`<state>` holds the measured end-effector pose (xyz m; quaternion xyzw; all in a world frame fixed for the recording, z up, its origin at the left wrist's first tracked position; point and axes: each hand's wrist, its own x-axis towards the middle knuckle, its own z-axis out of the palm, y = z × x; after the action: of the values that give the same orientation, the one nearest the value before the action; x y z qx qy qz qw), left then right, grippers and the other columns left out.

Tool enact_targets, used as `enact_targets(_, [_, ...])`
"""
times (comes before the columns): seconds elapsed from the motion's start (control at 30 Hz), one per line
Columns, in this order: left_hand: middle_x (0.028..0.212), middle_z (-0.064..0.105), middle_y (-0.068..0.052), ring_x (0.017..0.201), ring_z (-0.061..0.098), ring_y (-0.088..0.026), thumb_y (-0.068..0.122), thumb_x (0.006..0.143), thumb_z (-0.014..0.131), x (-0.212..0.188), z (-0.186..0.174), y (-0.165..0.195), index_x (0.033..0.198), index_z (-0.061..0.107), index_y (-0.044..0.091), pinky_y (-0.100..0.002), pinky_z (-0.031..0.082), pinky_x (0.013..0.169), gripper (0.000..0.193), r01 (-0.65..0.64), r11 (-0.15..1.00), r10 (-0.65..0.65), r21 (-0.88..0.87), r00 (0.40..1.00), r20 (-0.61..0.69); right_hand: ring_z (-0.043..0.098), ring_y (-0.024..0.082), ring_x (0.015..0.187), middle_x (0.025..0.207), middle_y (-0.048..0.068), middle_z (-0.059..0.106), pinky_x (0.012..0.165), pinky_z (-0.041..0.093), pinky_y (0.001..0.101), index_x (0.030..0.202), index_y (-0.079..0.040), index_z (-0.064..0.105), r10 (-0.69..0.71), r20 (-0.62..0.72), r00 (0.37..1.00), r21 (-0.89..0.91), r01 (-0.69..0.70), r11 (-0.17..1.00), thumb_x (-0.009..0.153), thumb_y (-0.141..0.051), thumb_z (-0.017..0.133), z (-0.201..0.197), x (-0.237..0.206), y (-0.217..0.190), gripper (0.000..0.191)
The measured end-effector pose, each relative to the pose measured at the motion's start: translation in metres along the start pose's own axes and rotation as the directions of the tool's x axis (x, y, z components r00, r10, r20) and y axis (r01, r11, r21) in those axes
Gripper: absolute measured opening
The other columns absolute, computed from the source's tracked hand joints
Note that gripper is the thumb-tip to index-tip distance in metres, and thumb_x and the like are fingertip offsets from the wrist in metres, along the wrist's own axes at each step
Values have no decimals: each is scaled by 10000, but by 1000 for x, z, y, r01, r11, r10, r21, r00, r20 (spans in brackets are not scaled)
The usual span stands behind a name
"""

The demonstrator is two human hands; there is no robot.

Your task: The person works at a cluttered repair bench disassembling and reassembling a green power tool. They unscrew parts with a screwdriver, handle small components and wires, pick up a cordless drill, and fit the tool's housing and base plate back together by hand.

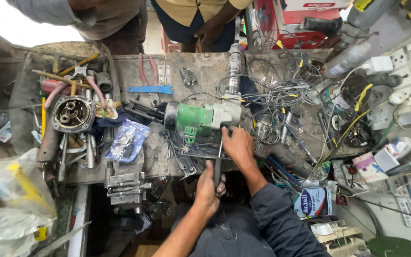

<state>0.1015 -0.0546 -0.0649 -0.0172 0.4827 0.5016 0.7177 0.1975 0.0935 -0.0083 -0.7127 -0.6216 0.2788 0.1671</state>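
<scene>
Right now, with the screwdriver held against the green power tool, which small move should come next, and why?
Probably press the screwdriver straight in before turning. The left hand grips its handle, the tip seems to meet the grey rear of the green power tool, and the right hand steadies that end. Whether the tip sits in a screw is too small to tell.

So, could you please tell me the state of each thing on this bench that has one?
Green power tool: lying on its side, casing closed.
Screwdriver: upright, tip near the tool.
Left hand: gripping the screwdriver handle.
Right hand: resting against the tool.
Bench vise: nothing clamped.
Round motor housing: open, insides showing.
</scene>
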Motion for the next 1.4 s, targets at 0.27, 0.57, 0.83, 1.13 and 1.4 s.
enact_targets(0.27, [730,568,-38,539,533,-141,474,1064,385,-2,-2,8,1041,618,22,-281,402,461,509,146,989,-146,23,989,-25,703,459,845,826,257,723,787,546,530,893,-48,793,86,-35,996,25,-85,996,865,-427,642,5,8,-6,409])
enact_targets(0.57, [792,527,9,605,499,-113,377,1074,551,-5,8,3,1044,543,113,-264,388,477,266,9,993,-1,116,998,-62,716,427,847,821,240,728,786,555,504,934,-61,799,64,-33,997,76,-61,995,819,-404,665,2,14,0,385])
enact_targets(0.83, [829,631,-113,629,618,-202,433,1030,470,-1,7,7,1030,598,42,-316,471,522,412,126,991,-128,43,990,59,708,449,872,831,275,719,822,545,517,919,-28,787,50,-10,999,63,-49,997,869,-382,634,0,16,0,389])
enact_targets(1.13, [811,587,-18,658,546,-146,377,1106,525,-5,6,5,1066,559,75,-292,424,536,306,31,999,-31,39,1000,-4,713,333,775,794,220,746,757,541,453,957,18,766,-26,225,974,211,-23,977,885,-258,608,-15,31,16,326])
enact_targets(1.4, [745,641,-94,547,548,-166,519,1004,452,3,6,6,963,563,45,-291,428,453,489,109,993,-110,33,994,26,687,182,713,755,143,757,696,533,374,984,51,759,-44,280,959,266,-34,963,904,-242,634,-19,33,19,329])
